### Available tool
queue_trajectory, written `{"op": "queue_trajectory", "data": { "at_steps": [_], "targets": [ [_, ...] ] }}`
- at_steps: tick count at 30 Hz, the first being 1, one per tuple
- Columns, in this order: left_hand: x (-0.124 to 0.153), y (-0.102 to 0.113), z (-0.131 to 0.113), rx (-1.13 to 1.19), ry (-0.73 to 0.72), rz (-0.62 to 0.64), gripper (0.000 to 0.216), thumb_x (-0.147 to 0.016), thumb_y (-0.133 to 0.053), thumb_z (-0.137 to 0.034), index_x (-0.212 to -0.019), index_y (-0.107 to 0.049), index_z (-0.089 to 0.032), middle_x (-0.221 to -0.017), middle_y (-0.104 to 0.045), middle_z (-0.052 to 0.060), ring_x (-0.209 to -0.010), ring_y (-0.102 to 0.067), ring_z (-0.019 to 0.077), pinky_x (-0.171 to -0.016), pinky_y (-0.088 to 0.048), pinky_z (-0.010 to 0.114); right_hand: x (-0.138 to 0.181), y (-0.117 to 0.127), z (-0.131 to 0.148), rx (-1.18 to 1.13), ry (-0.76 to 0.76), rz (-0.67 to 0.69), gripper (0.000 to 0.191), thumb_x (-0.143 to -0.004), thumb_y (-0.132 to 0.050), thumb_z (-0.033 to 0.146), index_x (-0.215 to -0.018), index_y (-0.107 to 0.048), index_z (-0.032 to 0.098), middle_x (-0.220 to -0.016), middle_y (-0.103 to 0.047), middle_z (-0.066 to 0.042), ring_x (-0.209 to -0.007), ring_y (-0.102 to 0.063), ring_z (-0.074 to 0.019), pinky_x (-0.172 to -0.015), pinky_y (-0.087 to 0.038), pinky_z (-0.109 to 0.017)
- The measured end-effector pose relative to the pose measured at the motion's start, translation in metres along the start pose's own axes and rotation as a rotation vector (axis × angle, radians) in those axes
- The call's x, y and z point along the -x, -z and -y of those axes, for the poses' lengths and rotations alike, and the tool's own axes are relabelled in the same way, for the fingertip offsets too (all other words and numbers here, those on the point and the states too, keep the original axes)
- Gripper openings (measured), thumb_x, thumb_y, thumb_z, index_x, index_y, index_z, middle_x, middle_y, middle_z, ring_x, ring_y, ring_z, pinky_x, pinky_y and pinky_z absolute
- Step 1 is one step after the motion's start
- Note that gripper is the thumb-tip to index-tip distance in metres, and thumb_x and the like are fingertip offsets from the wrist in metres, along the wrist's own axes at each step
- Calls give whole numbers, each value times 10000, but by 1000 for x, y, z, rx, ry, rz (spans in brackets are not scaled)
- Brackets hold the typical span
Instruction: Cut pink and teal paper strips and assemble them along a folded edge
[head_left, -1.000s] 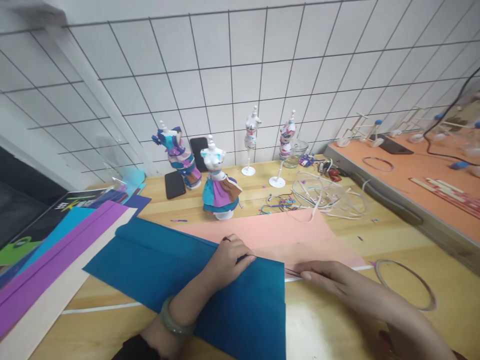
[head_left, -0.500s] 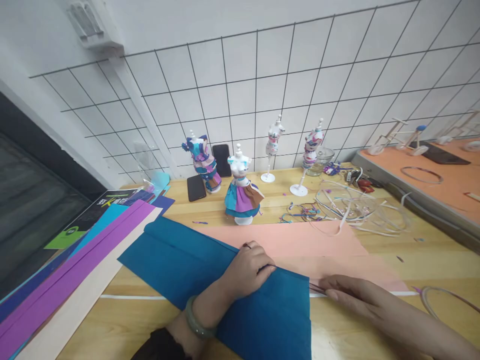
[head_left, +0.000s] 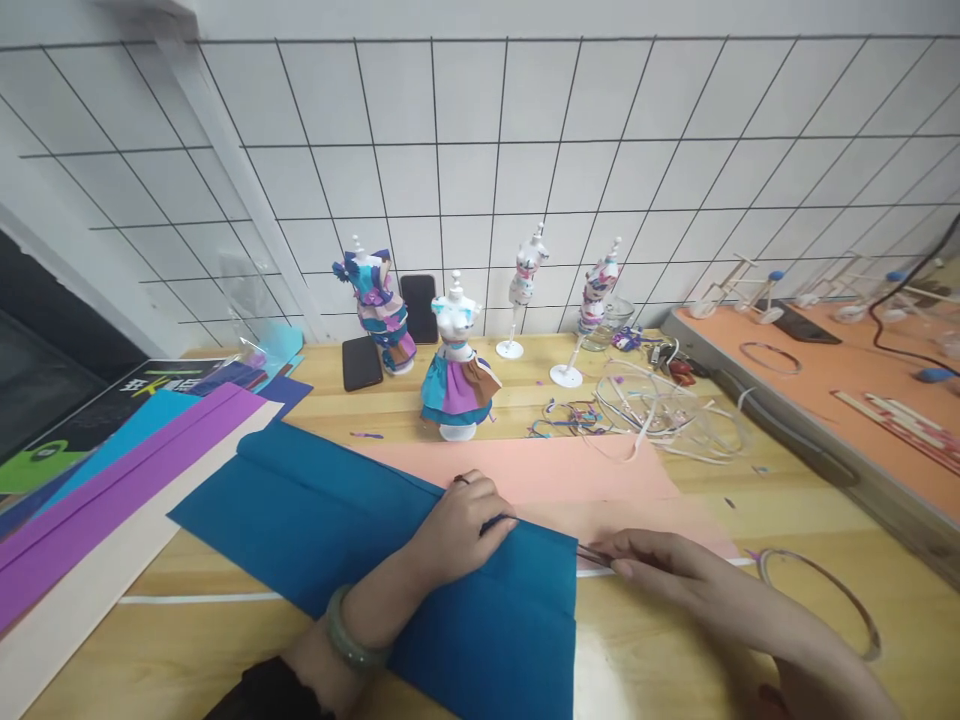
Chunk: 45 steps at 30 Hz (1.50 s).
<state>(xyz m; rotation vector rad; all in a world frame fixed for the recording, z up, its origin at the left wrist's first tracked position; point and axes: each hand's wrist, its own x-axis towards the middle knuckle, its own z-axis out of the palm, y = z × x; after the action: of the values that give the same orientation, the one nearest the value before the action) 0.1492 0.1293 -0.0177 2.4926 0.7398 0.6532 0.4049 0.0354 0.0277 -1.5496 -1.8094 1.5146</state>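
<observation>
My left hand (head_left: 459, 524), a green bangle on its wrist, rests on a folded teal paper sheet (head_left: 315, 520). Its fingers are curled and pinched at the sheet's upper edge, where a thin dark end shows. My right hand (head_left: 664, 566) lies on the wooden table (head_left: 660, 660) just right of the teal sheet. Its fingertips are pinched on a thin dark strand (head_left: 592, 553) that points toward my left hand. A pink paper sheet (head_left: 570, 470) lies behind both hands, partly under the teal one.
Long purple, blue and cream paper sheets (head_left: 112, 480) lie at the left. Small dress-form mannequins (head_left: 457, 370) and two dark phones (head_left: 361, 362) stand near the tiled wall. Tangled clear strips (head_left: 660, 410) and a hoop (head_left: 817, 590) lie at the right, beside an orange worktop (head_left: 840, 370).
The view swung left and then back. Both hands have stayed in the same places on the teal sheet and beside it, with the same grip.
</observation>
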Motion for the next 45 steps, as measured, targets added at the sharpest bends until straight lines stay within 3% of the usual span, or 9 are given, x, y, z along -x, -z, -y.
{"op": "queue_trajectory", "data": {
  "at_steps": [15,31,39,45],
  "targets": [
    [-1,1,-3,-1,2,-29,137,-843,-538,-190,-770,-651,-164,-741,-592,38,-798,-506,171,-743,-390,309,-11,-5,13,2,28,-4,434,-878,-409,545,-933,-642,184,-972,-643,-44,-926,-565,-225,-830,-433,-316],
    [-2,0,0,17,9,-8,139,-851,-519,-190,-781,-638,-177,-756,-596,35,-803,-506,173,-740,-385,312,-17,-12,15,-118,69,10,435,-880,-426,527,-986,-653,171,-967,-642,-48,-936,-555,-222,-853,-418,-333],
    [-2,0,1,31,7,1,148,-857,-509,-196,-787,-638,-181,-760,-611,35,-801,-518,173,-747,-388,323,-16,-13,15,-106,40,-18,511,-838,-431,609,-1007,-666,189,-962,-658,-44,-929,-561,-228,-847,-428,-336],
    [-2,-1,1,36,4,-10,133,-848,-517,-184,-791,-638,-179,-768,-625,38,-798,-527,174,-745,-390,325,-17,-12,15,-129,71,-7,462,-875,-430,544,-1068,-646,183,-1007,-656,-45,-948,-564,-217,-861,-423,-324]
  ]
}}
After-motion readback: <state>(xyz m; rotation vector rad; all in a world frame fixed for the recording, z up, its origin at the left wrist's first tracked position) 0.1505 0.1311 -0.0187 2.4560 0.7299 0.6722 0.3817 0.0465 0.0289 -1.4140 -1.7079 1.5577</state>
